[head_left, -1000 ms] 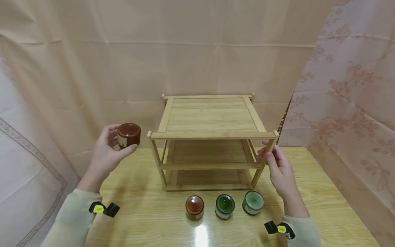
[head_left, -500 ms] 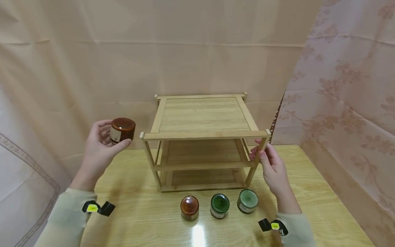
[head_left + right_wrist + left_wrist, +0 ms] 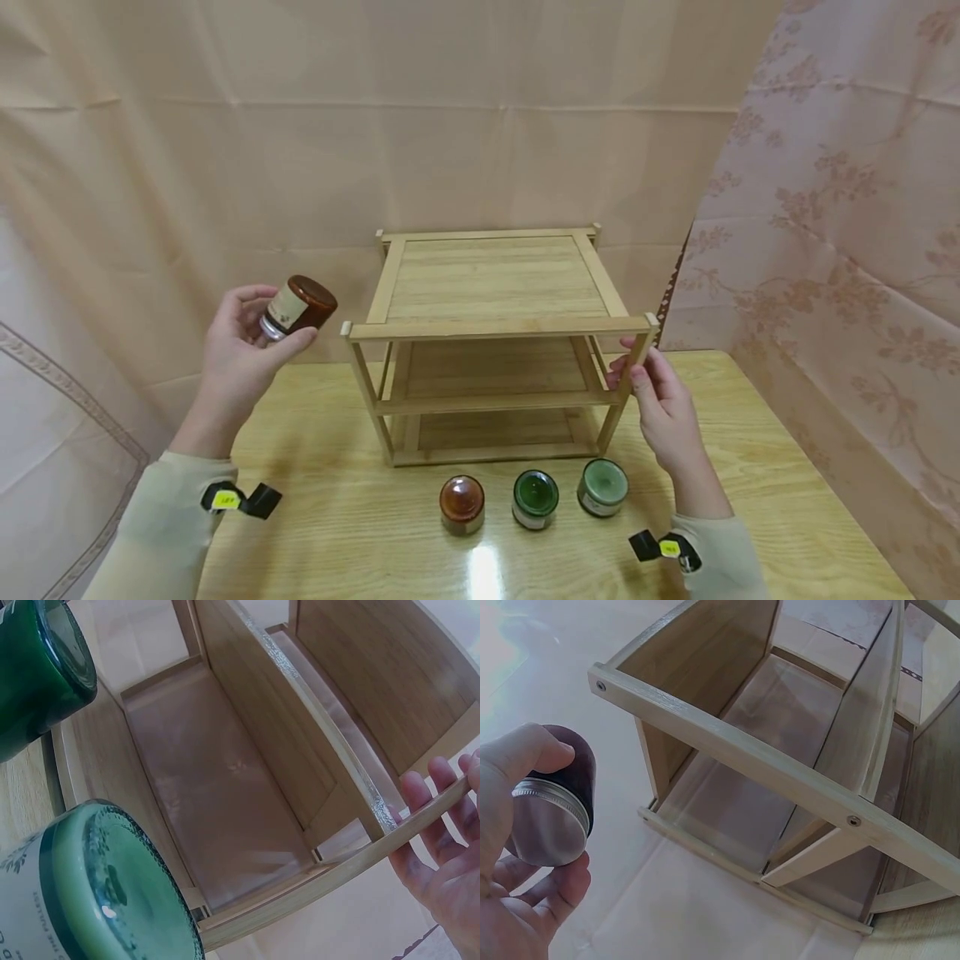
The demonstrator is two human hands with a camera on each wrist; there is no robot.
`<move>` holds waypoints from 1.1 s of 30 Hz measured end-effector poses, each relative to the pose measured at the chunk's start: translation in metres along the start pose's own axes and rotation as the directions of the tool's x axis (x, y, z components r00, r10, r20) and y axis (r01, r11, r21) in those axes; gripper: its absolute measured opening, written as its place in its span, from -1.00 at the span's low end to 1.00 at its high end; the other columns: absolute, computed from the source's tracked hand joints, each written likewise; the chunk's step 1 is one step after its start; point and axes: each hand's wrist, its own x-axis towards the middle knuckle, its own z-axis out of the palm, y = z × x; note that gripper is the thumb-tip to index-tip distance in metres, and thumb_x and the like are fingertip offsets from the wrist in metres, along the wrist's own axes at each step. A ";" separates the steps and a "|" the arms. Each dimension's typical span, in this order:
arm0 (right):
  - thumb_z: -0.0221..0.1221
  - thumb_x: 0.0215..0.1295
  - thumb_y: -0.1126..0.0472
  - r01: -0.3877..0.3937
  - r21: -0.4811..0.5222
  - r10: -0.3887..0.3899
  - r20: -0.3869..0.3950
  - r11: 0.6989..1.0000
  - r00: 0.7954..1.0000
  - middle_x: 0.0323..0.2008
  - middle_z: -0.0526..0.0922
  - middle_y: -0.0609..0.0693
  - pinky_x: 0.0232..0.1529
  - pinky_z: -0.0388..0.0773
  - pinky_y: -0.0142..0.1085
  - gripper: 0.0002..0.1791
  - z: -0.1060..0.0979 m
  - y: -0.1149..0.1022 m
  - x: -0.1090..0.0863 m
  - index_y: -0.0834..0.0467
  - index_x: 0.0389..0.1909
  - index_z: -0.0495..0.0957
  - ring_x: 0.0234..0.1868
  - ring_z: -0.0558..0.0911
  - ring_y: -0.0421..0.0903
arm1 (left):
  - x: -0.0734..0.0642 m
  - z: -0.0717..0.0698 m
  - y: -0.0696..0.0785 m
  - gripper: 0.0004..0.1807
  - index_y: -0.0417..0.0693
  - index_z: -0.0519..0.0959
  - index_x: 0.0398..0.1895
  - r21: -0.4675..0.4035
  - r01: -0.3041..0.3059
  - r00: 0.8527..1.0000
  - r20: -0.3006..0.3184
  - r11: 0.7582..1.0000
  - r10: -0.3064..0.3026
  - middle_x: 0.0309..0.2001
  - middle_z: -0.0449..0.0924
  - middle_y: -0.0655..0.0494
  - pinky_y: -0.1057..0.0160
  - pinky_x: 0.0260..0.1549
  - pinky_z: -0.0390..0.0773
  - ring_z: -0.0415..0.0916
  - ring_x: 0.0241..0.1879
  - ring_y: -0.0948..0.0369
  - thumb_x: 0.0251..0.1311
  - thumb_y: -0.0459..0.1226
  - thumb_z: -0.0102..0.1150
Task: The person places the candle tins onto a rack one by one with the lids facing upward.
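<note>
- At the left of the frame, the left hand [image 3: 238,354] holds a brown jar [image 3: 309,302] in the air, thumb on the near side and fingers behind; the grip is closed around the glass.
- The brown jar is tilted, its glass base toward the upper right and its silver lid [image 3: 549,823] toward the lower left, with a cream label on its side.
- In the left wrist view, the brown jar sits at the left edge, apart from the wooden rack [image 3: 495,279], with the lid toward the camera.
- Right of centre, the right hand [image 3: 670,414] grips the front post of the wooden rack, thumb in front and fingers behind.
- The wooden rack, with three tiers, stands upright in the middle of the frame on the table [image 3: 322,517].
- At the lower centre, in front of the wooden rack, three jars stand in a loose row, apart from one another: an amber jar [image 3: 462,502], a dark green jar [image 3: 536,497] and, rightmost, a light green jar [image 3: 603,487].
- A beige curtain [image 3: 450,108] fills the upper frame; a floral curtain [image 3: 847,217] hangs at the right.
</note>
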 end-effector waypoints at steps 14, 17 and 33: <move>-0.17 0.62 0.32 0.002 0.005 -0.002 0.004 1.000 1.000 -0.08 0.48 0.39 0.03 0.63 -0.33 -0.59 -0.001 -0.001 0.000 0.27 0.37 0.35 -0.06 0.62 0.15 | 0.008 0.004 0.012 -0.26 0.04 0.37 0.26 -0.182 -0.008 0.999 -0.052 0.983 -0.002 0.15 0.44 0.00 0.49 -0.14 0.61 0.53 0.02 0.12 0.02 -0.37 0.55; -0.17 0.62 0.31 0.001 -0.004 -0.001 0.006 1.000 1.000 -0.08 0.52 0.30 0.03 0.63 -0.33 -0.59 -0.001 0.000 0.000 0.27 0.38 0.34 -0.06 0.62 0.16 | 0.009 0.004 0.013 -0.27 0.02 0.39 0.26 -0.224 -0.020 0.998 -0.057 0.974 0.008 0.14 0.44 -0.02 0.47 -0.14 0.62 0.54 0.01 0.11 0.02 -0.41 0.54; -0.18 0.62 0.32 0.000 -0.006 0.000 0.008 1.000 1.000 -0.08 0.49 0.40 0.03 0.63 -0.32 -0.58 -0.001 0.000 0.001 0.25 0.39 0.34 -0.07 0.62 0.10 | 0.008 0.001 0.014 -0.27 0.04 0.48 0.32 -0.229 -0.059 0.996 -0.084 0.972 0.041 0.14 0.54 -0.03 0.47 -0.10 0.60 0.57 0.01 0.12 0.04 -0.40 0.53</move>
